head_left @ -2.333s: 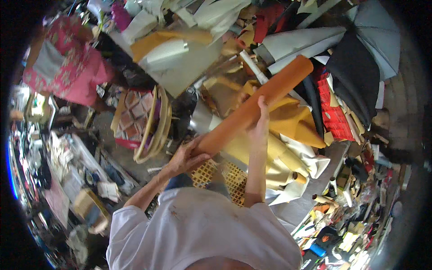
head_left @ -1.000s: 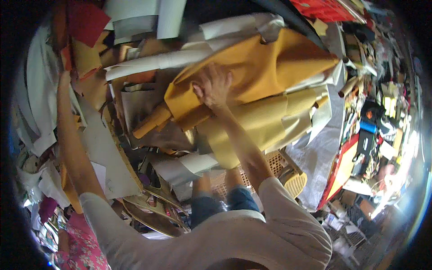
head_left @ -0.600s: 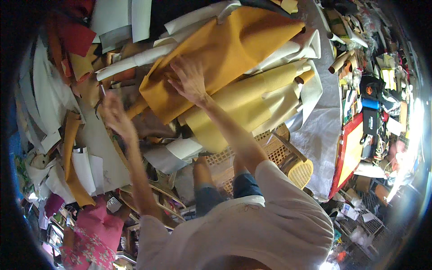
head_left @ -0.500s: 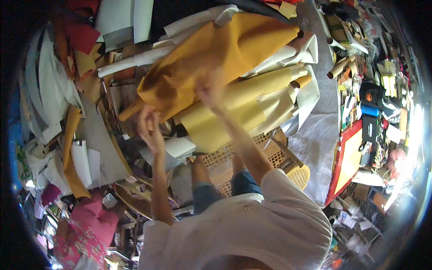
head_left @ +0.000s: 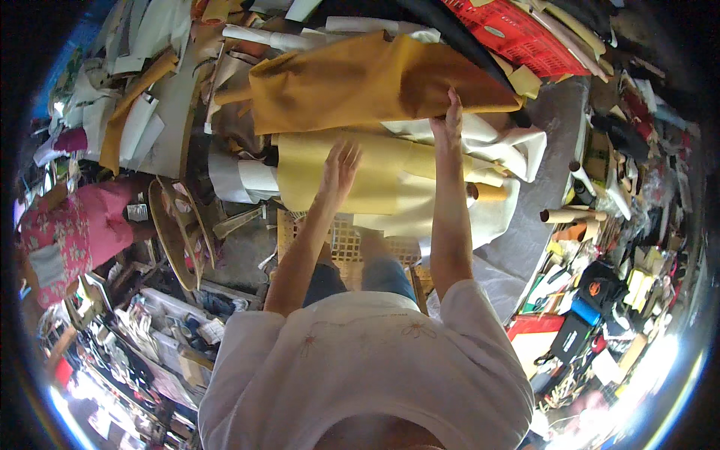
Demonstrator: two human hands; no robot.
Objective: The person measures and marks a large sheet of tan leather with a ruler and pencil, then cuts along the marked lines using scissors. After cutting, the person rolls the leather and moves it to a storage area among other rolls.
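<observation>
A wide mustard-orange sheet, like leather or vinyl (head_left: 330,86), lies folded across the pile in front of me. My right hand (head_left: 448,124) is at its near edge toward the right, fingers stretched up against it and not wrapped round it. My left hand (head_left: 341,169) is over a pale yellow sheet (head_left: 304,169) just below, its fingers extended and holding nothing. Whether the left fingertips touch the yellow sheet I cannot tell. White sheet material (head_left: 517,146) shows from under the orange piece at the right.
A red plastic crate (head_left: 517,37) stands at the far right. A woven cane seat (head_left: 345,236) is near my legs. To the left, a person in pink floral clothing (head_left: 82,232) is beside a curved wooden frame (head_left: 172,232). Rolled sheets (head_left: 574,216) and clutter lie at the right.
My view has turned. The orange sheet, slanted and lifted before, now lies more level and flatter. My left hand has left its left end; my right hand has moved toward its right end.
</observation>
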